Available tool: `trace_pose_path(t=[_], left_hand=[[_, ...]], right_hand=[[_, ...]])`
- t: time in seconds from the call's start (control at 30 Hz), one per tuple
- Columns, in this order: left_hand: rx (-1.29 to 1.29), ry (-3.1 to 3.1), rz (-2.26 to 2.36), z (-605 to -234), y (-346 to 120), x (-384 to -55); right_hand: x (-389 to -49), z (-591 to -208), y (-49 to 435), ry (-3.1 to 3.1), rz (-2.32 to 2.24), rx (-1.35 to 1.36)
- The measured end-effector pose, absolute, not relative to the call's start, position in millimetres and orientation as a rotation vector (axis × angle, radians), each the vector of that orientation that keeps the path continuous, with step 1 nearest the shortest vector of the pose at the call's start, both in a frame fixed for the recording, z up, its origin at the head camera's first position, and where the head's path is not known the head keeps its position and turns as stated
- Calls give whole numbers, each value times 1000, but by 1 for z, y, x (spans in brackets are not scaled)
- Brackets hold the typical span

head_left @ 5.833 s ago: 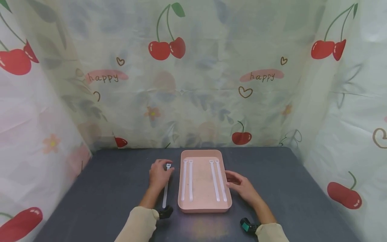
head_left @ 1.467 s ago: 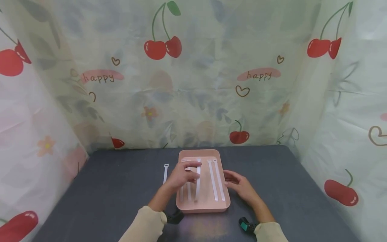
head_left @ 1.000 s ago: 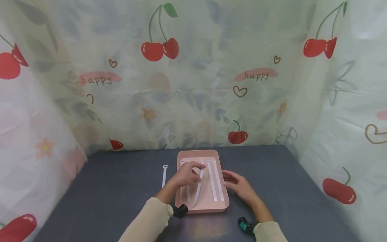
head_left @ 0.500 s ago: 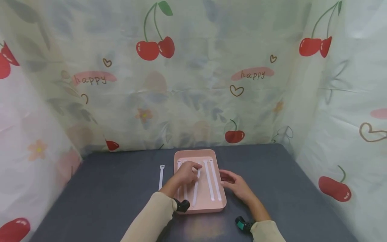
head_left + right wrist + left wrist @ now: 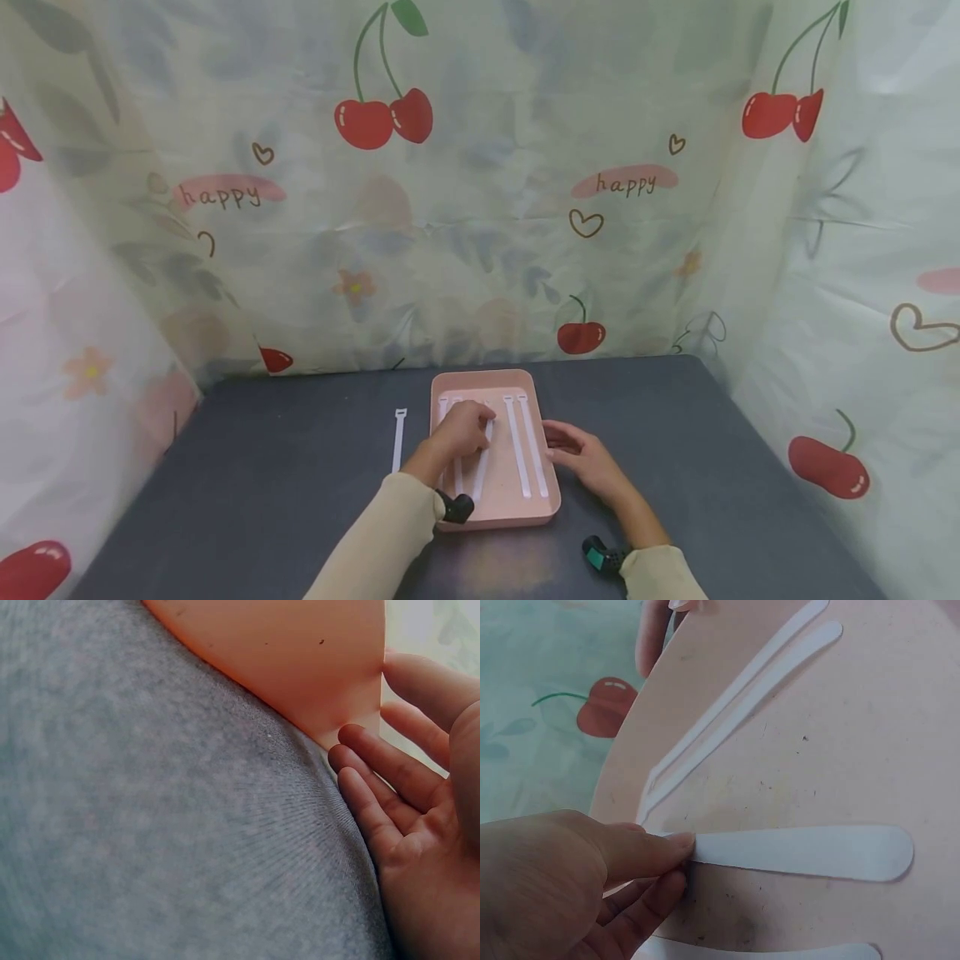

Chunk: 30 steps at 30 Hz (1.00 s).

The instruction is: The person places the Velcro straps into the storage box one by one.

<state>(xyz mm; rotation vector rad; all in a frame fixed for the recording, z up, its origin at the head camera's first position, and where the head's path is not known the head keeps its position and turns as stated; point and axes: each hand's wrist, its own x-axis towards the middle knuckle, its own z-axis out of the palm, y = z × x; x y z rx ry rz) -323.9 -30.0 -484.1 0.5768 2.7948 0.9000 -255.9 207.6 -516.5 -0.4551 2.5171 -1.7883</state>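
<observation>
A pink tray (image 5: 534,500) lies on the dark grey table and holds several white straps. My left hand (image 5: 467,425) is inside the tray and pinches the head end of one white strap (image 5: 802,852) between thumb and fingers (image 5: 652,851); that strap lies flat on the tray floor. Two more straps (image 5: 519,447) lie side by side to its right, and another strap (image 5: 765,951) lies to its left. My right hand (image 5: 562,439) rests open against the tray's right outer wall (image 5: 300,652), its straight fingers (image 5: 382,776) touching it.
One loose white strap (image 5: 397,440) lies on the table left of the tray. Cherry-print curtains close in the table on the back, left and right. The grey table cloth (image 5: 150,825) spreads around the tray.
My left hand left the table beside the tray, came over the tray with a strap and has lowered it onto the tray floor. The right hand stayed at the tray's side.
</observation>
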Motion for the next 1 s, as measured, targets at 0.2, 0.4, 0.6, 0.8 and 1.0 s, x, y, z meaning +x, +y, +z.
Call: trace_pose_path(t=[0.2, 0.4, 0.6, 0.8, 1.0], left_hand=[[578, 2816, 873, -484, -32, -324], [513, 2809, 875, -483, -34, -321], [455, 2801, 871, -482, -36, -320], [418, 2847, 856, -483, -34, -317], [386, 2895, 810, -486, -30, -317]], right_hand=[[-263, -528, 210, 2518, -1787, -431], [-264, -528, 210, 2507, -1795, -444], [-264, -529, 211, 2500, -1813, -433], [-264, -529, 211, 2492, -1825, -449], [-263, -528, 210, 2495, -1818, -402]])
